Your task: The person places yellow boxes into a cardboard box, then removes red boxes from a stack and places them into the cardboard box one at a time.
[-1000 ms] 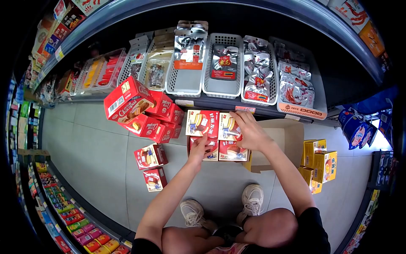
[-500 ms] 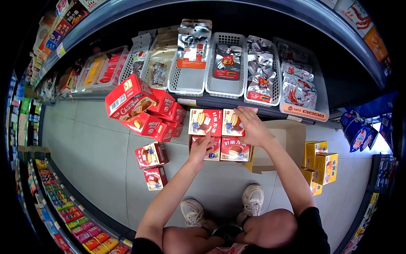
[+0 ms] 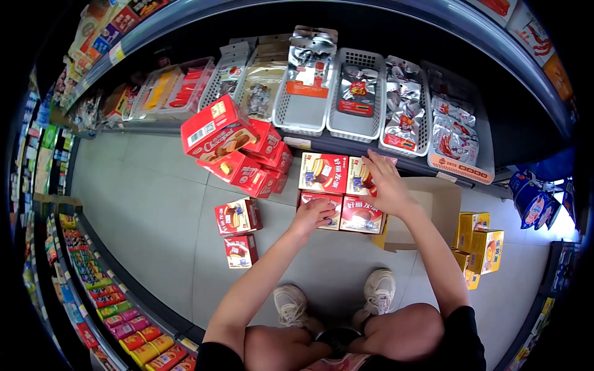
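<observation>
Four-pack block aside, several red and cream boxes of chocolate pies sit together in a two-by-two group on or in a carton. My left hand (image 3: 314,216) lies over the near-left pie box (image 3: 334,203), fingers stretched across its top. Across the far-right pie box (image 3: 357,177) rests my right hand (image 3: 393,193), its fingers extended toward the far edge. The far-left pie box (image 3: 323,173) and the near-right pie box (image 3: 362,215) are mostly uncovered. Beside my right wrist is an open cardboard carton (image 3: 440,207).
Left of the group stand stacked red Chocopal boxes (image 3: 216,133) and two loose pie boxes (image 3: 238,216). Yellow boxes (image 3: 486,250) are on the floor at right. Ahead, a low shelf holds white baskets (image 3: 357,127) of packaged snacks, under an upper shelf edge (image 3: 297,9).
The view has shifted, so the scene sits farther right. My left hand has slid slightly nearer me, onto the near-left box. The right hand stays on the far-right box.
</observation>
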Action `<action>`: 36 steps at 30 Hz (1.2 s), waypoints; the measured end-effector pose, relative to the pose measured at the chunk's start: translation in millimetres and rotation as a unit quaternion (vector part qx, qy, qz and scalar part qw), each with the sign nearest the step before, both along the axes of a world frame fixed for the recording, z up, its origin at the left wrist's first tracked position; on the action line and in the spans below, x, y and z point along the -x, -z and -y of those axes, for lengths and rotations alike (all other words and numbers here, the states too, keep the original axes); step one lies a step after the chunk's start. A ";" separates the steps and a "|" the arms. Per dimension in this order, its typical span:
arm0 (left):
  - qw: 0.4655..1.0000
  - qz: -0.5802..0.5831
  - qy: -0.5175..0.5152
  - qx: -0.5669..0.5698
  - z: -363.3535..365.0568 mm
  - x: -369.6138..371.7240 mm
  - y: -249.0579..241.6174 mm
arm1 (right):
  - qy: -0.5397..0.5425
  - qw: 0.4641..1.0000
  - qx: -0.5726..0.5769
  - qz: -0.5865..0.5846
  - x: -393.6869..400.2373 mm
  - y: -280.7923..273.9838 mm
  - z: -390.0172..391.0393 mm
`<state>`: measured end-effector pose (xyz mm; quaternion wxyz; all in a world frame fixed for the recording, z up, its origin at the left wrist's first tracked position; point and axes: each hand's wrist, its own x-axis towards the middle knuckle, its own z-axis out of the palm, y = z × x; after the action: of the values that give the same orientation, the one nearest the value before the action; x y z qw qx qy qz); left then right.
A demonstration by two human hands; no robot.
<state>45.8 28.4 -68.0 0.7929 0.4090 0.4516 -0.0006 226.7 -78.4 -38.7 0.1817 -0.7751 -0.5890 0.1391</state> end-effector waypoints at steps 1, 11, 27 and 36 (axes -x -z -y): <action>1.000 -0.001 -0.004 -0.002 -1.4 5.5 0.9 | 0.006 1.000 -0.009 -0.008 3.7 -6.6 -1.2; 0.974 0.026 -0.078 -0.210 -36.9 126.2 -21.5 | -0.200 0.977 0.006 -0.069 65.7 -45.1 -44.0; 0.899 -0.054 -0.399 -0.171 -68.1 214.1 63.7 | 0.067 0.865 0.161 -0.470 233.9 98.7 -149.8; 0.896 -0.021 -0.423 -0.136 -70.2 203.4 63.2 | 0.081 0.826 0.114 -0.546 251.3 136.7 -155.0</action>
<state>-157.6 98.5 -131.2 0.6455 0.2835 0.5939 0.3877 -24.5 76.6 -175.4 0.3945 -0.6323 -0.3088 0.5910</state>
